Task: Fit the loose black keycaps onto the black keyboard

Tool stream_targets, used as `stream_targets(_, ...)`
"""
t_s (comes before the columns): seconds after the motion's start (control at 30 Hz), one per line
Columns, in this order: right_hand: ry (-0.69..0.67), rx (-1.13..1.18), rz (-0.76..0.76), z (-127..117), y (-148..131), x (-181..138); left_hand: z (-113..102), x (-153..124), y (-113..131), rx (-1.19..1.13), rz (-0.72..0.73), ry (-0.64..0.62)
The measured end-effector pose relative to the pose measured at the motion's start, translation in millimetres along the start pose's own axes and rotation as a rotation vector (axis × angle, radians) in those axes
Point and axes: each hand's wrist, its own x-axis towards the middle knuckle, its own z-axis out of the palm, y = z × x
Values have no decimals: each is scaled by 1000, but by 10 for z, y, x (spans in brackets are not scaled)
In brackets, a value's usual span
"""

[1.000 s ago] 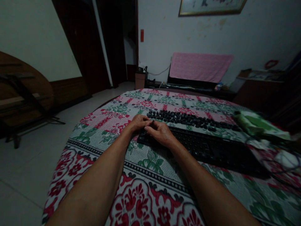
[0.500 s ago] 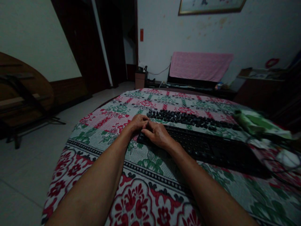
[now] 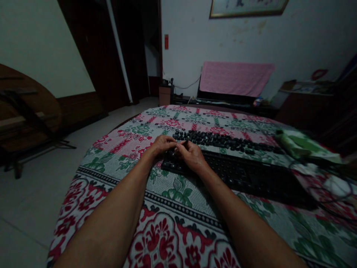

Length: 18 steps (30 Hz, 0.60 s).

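A black keyboard (image 3: 267, 182) lies slantwise on the flowered tablecloth, with many key positions in its left part bare of caps. At its far left end my left hand (image 3: 162, 145) rests with bent fingers drawn together; whatever they pinch is too small and dark to name. My right hand (image 3: 193, 155) is beside it over the keyboard, thumb and fingers closed on a small dark piece (image 3: 185, 142) that sticks up past the fingertips. Behind the keyboard, loose black keycaps (image 3: 217, 140) lie in a long band.
A green and white packet (image 3: 309, 147) lies at the right, near crumpled white tissue (image 3: 305, 169) and dark cables (image 3: 331, 203). The patterned tablecloth (image 3: 111, 163) covers a round table. A pink towel (image 3: 237, 78) drapes something by the far wall.
My right hand has shifted slightly right, away from my left fingertips, and the dark piece in it shows more. The left hand stays at the keyboard's left end.
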Motion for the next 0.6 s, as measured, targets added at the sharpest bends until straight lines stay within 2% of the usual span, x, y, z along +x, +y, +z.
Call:
stream_targets(0.1, 125, -21, 15, -86, 32, 27, -71, -20, 144, 32, -31, 85)
stream_targets(0.13, 165, -36, 15, -115, 43, 35, -92, -32, 200, 42, -43, 65)
stream_targets(0.23, 235, -82, 7, -168, 58, 47, -114, -79, 348, 33, -69, -140)
stream_targets(0.3, 245, -118, -9, -174, 47, 43, -97, -109, 409, -1, -84, -221)
stream_targets(0.47, 205, -184, -67, -148, -10, 11, -28, -127, 464, -135, -126, -291)
stream_targets(0.6, 192, -229, -104, -139, -21, -8, -50, -77, 399, -209, -185, -233)
